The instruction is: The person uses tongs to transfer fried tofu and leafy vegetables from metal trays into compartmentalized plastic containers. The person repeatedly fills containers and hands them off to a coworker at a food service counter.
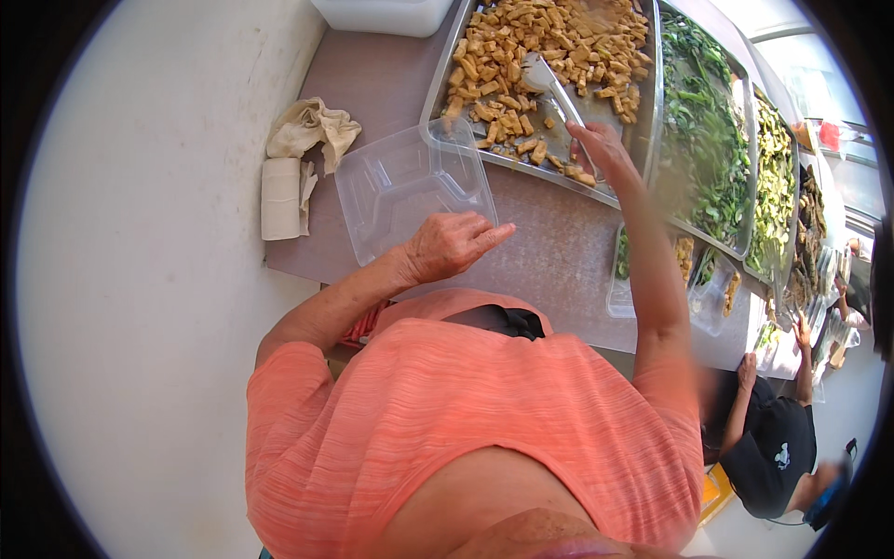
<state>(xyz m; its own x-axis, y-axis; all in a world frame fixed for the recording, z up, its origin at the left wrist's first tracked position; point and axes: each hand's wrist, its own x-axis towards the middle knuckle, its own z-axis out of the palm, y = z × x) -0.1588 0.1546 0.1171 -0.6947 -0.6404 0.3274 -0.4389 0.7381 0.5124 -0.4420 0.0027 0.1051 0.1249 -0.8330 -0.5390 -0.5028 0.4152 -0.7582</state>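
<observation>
My right hand (602, 148) grips metal serving tongs (564, 99), whose broad end reaches over pieces of fried tofu (552, 42). These pieces lie in a large metal tray (520, 170), heaped at the far side and sparse near me. Left of the tongs is a clear plastic compartment container (412, 168), with nothing in it and its far corner overlapping the tray's rim. My left hand (450, 246) is closed at the container's near right corner, the fingers curled over its edge and partly hidden.
A crumpled cloth (313, 129) and a paper roll (281, 199) lie by the left wall. Trays of leafy greens (705, 140) and chopped vegetables (772, 182) stand to the right. Part-filled containers (709, 307) sit near the table edge (545, 321). A co-worker (772, 447) stands farther right.
</observation>
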